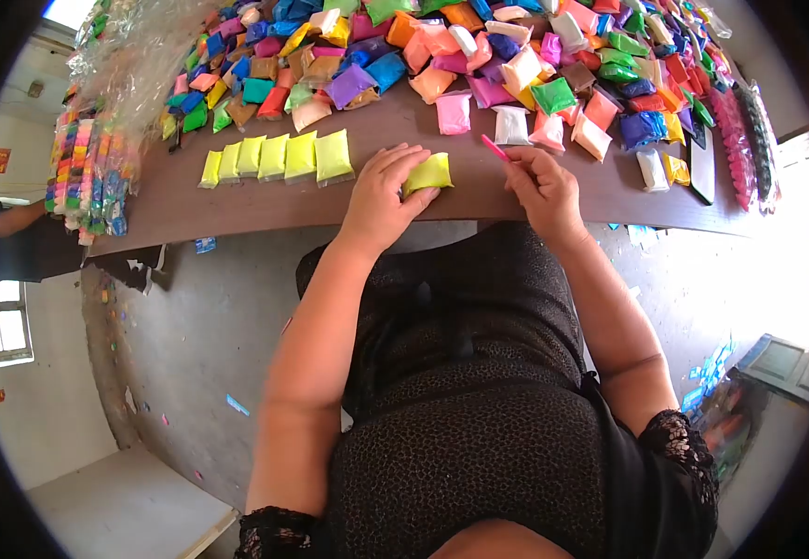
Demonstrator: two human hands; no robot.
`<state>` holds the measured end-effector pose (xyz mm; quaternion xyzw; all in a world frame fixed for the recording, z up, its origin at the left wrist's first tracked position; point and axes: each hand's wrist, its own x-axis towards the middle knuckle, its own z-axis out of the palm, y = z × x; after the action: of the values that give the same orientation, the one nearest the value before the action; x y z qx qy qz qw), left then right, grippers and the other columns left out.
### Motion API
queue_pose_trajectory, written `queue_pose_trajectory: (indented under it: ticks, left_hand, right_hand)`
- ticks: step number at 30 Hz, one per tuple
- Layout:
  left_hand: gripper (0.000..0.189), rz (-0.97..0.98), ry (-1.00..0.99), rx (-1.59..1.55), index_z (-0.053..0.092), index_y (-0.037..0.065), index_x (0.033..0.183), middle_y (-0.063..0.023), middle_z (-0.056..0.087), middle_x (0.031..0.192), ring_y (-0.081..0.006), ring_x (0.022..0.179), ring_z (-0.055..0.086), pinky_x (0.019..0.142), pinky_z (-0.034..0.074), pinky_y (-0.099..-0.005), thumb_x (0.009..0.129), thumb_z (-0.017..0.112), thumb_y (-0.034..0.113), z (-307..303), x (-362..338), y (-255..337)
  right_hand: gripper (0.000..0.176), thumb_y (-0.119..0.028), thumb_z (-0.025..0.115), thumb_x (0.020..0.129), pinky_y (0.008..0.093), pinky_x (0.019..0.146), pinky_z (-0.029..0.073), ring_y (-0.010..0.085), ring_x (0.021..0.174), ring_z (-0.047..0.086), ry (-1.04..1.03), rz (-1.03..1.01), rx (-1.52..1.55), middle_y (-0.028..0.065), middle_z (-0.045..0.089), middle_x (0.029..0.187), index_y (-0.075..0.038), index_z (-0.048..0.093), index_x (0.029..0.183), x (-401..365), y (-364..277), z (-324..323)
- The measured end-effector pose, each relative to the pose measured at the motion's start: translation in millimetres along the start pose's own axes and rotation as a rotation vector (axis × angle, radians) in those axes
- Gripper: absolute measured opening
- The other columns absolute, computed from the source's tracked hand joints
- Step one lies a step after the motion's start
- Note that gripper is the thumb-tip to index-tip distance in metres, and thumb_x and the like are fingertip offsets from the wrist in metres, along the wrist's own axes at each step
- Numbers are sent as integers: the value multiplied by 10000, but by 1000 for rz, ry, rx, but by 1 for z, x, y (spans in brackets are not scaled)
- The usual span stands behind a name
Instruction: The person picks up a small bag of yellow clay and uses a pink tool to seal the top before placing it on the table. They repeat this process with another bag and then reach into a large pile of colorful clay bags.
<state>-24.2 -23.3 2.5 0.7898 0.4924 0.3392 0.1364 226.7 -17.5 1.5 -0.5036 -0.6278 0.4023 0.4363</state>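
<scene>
My left hand [387,194] has its fingers around the left side of a yellow packet [430,171] near the table's front edge. To the right, my right hand [544,189] pinches a thin pink stick [495,147] that points up and to the left, apart from the packet. Left of my left hand stands a row of several yellow packets [275,156] side by side. A pink packet [454,113] and a white packet [510,126] lie beyond my hands.
A large heap of coloured packets [441,56] spreads across the back of the brown table [167,210]. Bundles of packets [92,172] hang at the left edge. A black phone-like object [701,166] lies at the right. Another person's arm [20,218] shows far left.
</scene>
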Motion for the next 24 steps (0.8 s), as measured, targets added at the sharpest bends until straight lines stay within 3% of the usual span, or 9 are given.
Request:
queue_pose_trajectory:
  ticks: [2,3,5,12,15,21,24]
  left_hand:
    - [452,8,12,3,643,69,1186,-105,649,1233,-287,1229,563,1093,399,-415,770,794,160,2,-1,-4]
    - [451,12,26,12,651,68,1173,-101,660,1210,-280,1214,574,1088,407,-416,757,804,150,3,-2,-5]
    - [456,2,37,-27,653,73,1164,-93,666,1199,-290,1198,581,1080,409,-430,744,809,157,5,-2,-7]
    - [465,5,58,-32,663,88,1142,-77,679,1176,-293,1172,597,1060,425,-439,716,828,174,6,-2,-10]
    - [452,9,63,-47,670,89,1130,-75,682,1171,-292,1167,599,1061,424,-439,715,828,172,6,-1,-11]
    - [432,-36,56,-53,677,85,1113,-79,686,1163,-293,1165,600,1051,437,-414,717,828,172,4,-1,-7]
    - [434,-26,51,-62,679,82,1110,-90,680,1173,-303,1172,593,1038,446,-401,711,831,164,5,-1,-9]
  right_hand:
    - [150,-139,630,925,312,639,517,168,672,630,-8,-163,-188,69,664,799,-82,682,1054,0,4,3]
    - [150,-139,630,925,312,639,517,168,672,630,-9,-158,-193,69,664,799,-82,682,1054,-1,1,5]
    - [142,-158,642,898,370,679,539,255,751,657,-20,-441,-395,81,661,890,-123,706,1020,0,-10,12]
    - [120,-153,649,873,377,689,545,265,821,656,15,-429,-602,45,626,921,-167,720,970,-1,-7,30]
    - [119,-143,650,866,367,680,546,257,812,656,-49,-544,-624,41,629,919,-166,715,964,-13,-11,20]
    - [116,-99,686,835,385,718,533,283,820,646,62,-442,-483,70,631,904,-104,712,948,-3,-10,21]
    - [104,-99,682,845,378,723,527,285,814,647,-6,-559,-577,71,633,892,-92,706,946,-10,-11,18]
